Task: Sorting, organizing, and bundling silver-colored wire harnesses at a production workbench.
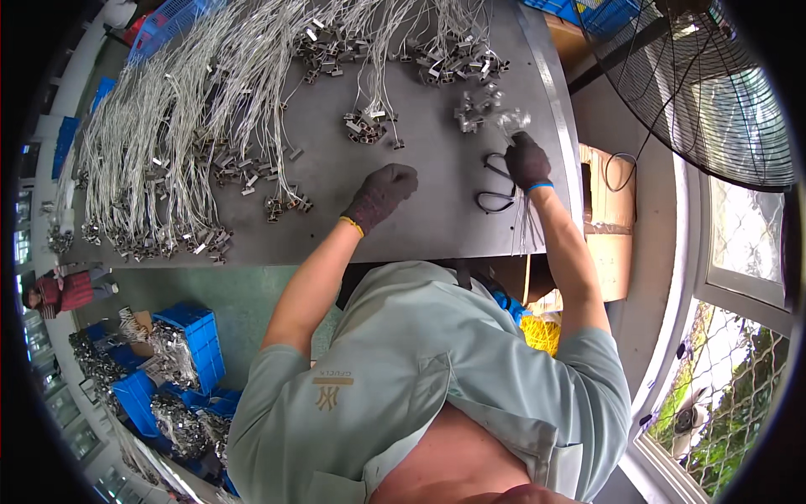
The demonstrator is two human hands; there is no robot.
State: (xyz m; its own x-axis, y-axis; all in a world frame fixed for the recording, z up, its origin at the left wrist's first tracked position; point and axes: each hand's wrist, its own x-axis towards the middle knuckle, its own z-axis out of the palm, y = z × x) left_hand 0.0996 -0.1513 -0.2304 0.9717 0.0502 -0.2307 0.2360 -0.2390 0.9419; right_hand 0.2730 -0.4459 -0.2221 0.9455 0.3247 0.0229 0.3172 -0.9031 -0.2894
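Note:
My right hand, in a dark glove with a blue cuff, is closed round a bundle of thin wires at the table's right side. The wires' loose ends hang below the fist toward the near edge. Beyond it, shiny metal clips are smeared by motion. My left hand, gloved with a yellow cuff, hovers over the middle of the grey table. Its fingers are curled in, and nothing shows in them. A small heap of wired metal clips lies just beyond it.
Many white wires with metal clips cover the table's left side. Black cord loops lie beside my right hand. A fan stands at right, above cardboard boxes. Blue crates of metal parts sit at lower left; a person is far left.

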